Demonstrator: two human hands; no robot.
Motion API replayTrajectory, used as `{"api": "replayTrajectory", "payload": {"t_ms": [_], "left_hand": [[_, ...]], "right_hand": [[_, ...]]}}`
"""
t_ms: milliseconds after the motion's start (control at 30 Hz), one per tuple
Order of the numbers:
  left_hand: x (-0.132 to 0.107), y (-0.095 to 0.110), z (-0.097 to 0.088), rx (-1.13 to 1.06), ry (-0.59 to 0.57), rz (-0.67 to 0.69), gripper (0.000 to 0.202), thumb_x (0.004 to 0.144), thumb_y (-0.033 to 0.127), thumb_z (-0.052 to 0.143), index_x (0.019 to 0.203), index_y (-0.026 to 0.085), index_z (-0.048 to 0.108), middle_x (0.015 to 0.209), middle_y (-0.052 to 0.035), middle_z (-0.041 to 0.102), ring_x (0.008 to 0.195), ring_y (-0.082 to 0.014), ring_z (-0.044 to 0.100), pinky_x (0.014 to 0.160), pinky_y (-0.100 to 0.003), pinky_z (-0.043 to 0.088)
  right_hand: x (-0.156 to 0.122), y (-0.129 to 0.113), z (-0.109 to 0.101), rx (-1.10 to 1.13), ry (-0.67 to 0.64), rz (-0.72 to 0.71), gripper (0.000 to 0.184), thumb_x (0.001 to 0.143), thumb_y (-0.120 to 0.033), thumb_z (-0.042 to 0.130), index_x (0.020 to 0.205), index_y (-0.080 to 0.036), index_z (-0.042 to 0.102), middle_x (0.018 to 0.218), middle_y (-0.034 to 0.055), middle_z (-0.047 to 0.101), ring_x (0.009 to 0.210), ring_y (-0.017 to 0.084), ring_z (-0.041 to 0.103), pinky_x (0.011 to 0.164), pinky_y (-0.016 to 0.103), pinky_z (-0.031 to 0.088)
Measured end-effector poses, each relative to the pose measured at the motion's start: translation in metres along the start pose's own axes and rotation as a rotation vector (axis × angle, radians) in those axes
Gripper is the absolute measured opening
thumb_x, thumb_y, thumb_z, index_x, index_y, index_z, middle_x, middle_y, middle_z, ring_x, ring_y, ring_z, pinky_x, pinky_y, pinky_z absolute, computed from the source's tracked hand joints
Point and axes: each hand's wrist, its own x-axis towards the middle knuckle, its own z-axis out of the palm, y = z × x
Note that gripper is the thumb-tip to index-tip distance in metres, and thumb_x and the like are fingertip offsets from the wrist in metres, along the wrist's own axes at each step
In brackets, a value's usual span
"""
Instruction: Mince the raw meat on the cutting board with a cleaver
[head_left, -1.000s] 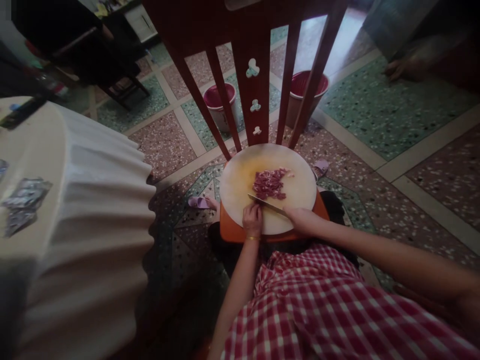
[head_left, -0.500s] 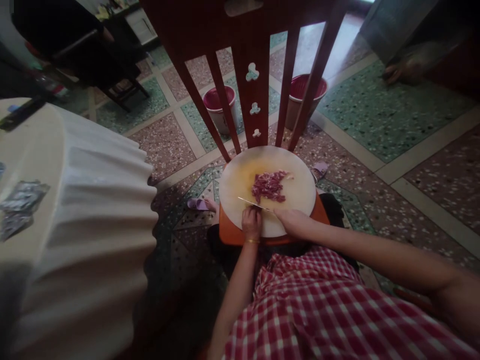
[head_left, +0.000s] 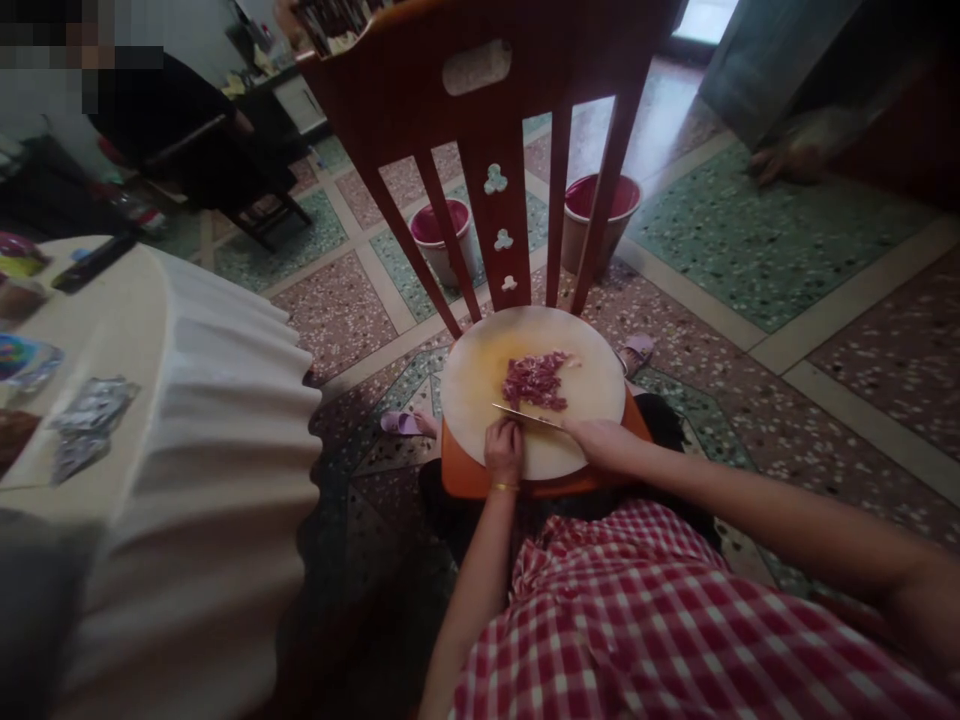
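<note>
A round white cutting board (head_left: 472,440) rests on the seat of a wooden chair (head_left: 461,478) in front of me. Sliced red meat (head_left: 534,381) lies in a heap near the board's middle. My right hand (head_left: 606,444) is closed round the handle of a knife (head_left: 529,416), whose thin blade points left across the board, just below the heap. My left hand (head_left: 504,450) is on the board's near edge with fingers curled, close beside the blade. Whatever is under those fingers is hidden.
The chair's slatted back (head_left: 491,130) rises beyond the board. Two bins (head_left: 450,250) (head_left: 589,235) stand on the floor behind it. A cloth-covered table (head_left: 217,400) with foil packets (head_left: 94,410) is at left. Another person (head_left: 172,100) sits at the far left.
My view has tilted up a little, showing more of the chair back and table. The knife has shifted slightly right relative to my left hand. The meat heap looks the same.
</note>
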Motion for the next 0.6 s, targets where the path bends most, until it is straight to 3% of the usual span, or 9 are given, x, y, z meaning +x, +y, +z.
{"api": "replayTrajectory", "payload": {"t_ms": [133,300,500,600], "left_hand": [[-0.001,0.002,-0.005,-0.020,0.017,0.012,0.017,0.081,0.018,0.045,0.091,0.015,0.059,0.090,-0.0096,0.057,0.090,-0.0164,0.051,0.078,-0.032,0.045],[-0.007,-0.002,-0.001,0.050,-0.022,0.016,0.018,0.080,0.016,0.042,0.088,0.015,0.058,0.085,-0.0091,0.056,0.087,-0.0178,0.052,0.074,-0.033,0.044],[-0.009,-0.008,0.006,0.086,-0.016,0.023,0.016,0.080,0.023,0.044,0.082,0.016,0.058,0.075,-0.0073,0.054,0.076,-0.0175,0.050,0.070,-0.032,0.042],[-0.010,-0.010,0.005,0.110,-0.044,0.021,0.016,0.080,0.025,0.044,0.079,0.016,0.058,0.071,-0.0066,0.052,0.073,-0.0177,0.049,0.066,-0.031,0.042]], "right_hand": [[-0.005,-0.005,-0.009,-0.023,0.006,0.004,0.054,0.075,-0.006,0.037,0.128,-0.013,0.032,0.090,0.0135,0.064,0.083,0.025,0.060,0.067,0.032,0.043],[0.000,-0.020,-0.004,-0.021,-0.008,-0.037,0.055,0.078,-0.012,0.038,0.131,-0.013,0.026,0.088,0.0124,0.064,0.080,0.026,0.061,0.065,0.033,0.044],[0.049,-0.052,-0.011,0.008,0.003,-0.074,0.028,0.084,-0.012,0.031,0.109,-0.011,0.045,0.089,0.0143,0.062,0.081,0.022,0.060,0.066,0.030,0.043],[0.062,-0.058,-0.012,0.010,0.017,-0.083,0.024,0.085,-0.013,0.031,0.103,-0.010,0.048,0.086,0.0141,0.062,0.079,0.021,0.060,0.065,0.029,0.042]]}}
